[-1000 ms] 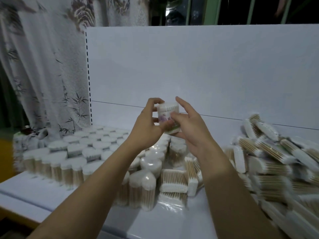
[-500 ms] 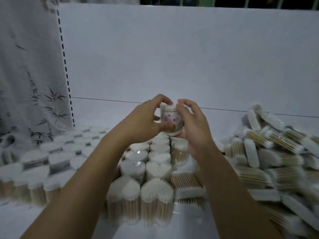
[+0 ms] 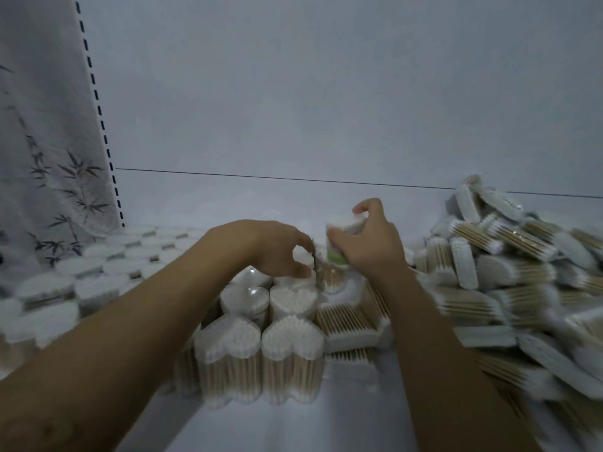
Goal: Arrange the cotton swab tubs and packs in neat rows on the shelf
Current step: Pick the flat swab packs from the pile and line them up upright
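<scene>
Beyond four nearest heart-shaped tubs (image 3: 293, 340), right hand (image 3: 370, 246) around one labelled tub (image 3: 337, 254) (left hand (image 3: 261, 249): hold unclear).

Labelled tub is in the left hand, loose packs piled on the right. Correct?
No: in the head view the right hand grips the labelled tub; the left hand is beside it. Loose packs are indeed piled on the right.

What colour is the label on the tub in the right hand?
Green: the label on the round tub gripped by the right hand, head view.
</scene>
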`<state>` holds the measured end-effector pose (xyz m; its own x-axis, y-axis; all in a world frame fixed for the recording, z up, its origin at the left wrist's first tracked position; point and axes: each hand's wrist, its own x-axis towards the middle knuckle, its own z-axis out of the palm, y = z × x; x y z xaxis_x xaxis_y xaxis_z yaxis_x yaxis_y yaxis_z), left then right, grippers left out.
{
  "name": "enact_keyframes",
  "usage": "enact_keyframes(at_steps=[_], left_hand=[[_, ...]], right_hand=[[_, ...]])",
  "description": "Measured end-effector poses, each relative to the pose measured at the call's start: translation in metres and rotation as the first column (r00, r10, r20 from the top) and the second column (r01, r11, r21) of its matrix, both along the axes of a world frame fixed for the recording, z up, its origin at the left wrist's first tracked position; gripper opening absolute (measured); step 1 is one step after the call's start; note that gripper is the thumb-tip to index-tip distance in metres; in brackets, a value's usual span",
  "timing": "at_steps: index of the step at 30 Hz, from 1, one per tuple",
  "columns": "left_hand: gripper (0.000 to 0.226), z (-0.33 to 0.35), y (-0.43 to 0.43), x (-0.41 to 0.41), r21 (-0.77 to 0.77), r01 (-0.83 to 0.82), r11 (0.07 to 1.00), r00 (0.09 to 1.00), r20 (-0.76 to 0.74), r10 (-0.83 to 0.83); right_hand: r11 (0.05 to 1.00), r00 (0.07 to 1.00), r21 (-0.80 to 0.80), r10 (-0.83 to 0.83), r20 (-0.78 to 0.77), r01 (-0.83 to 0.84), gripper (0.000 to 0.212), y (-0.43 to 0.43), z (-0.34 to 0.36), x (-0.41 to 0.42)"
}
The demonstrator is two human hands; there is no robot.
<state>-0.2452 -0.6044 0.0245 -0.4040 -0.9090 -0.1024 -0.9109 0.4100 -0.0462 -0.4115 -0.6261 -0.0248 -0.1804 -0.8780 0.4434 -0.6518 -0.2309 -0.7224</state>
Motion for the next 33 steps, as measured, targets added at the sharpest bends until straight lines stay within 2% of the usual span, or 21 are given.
enact_keyframes(at_steps=[6,9,12,18,28,33], left_hand=[[0.05,-0.004,-0.008,-0.011,0.016,-0.005,1.0,0.998,0.058,0.004],[0.047,-0.002,-0.007,-0.018,-0.008,0.002,1.0,0.998,0.069,-0.002],[0.045,-0.004,-0.005,-0.02,-0.02,0.0,1.0,0.998,0.068,0.001],[0.042,-0.006,-0.006,-0.02,-0.039,0.009,0.999,0.997,0.075,-0.006],[0.054,-0.009,-0.014,-0.016,-0.025,0.047,0.999,0.998,0.033,-0.047],[0.058,-0.009,-0.012,-0.021,0.015,0.093,0.996,0.988,0.119,-0.094]], right_hand=[[0.997,0.997,-0.003,0.073,0.017,-0.073,0.048,0.017,0.016,-0.009],[0.987,0.983,0.128,0.114,-0.144,-0.095,0.048,0.019,0.014,-0.007],[0.98,0.95,0.196,0.096,-0.297,-0.037,0.048,0.018,0.004,-0.002],[0.957,0.883,0.291,0.141,-0.448,-0.005,0.044,0.015,-0.003,0.002],[0.969,0.889,0.239,0.16,-0.428,-0.06,0.027,0.014,-0.003,0.001],[0.976,0.885,0.216,0.127,-0.447,-0.031,0.031,0.01,-0.006,-0.002]])
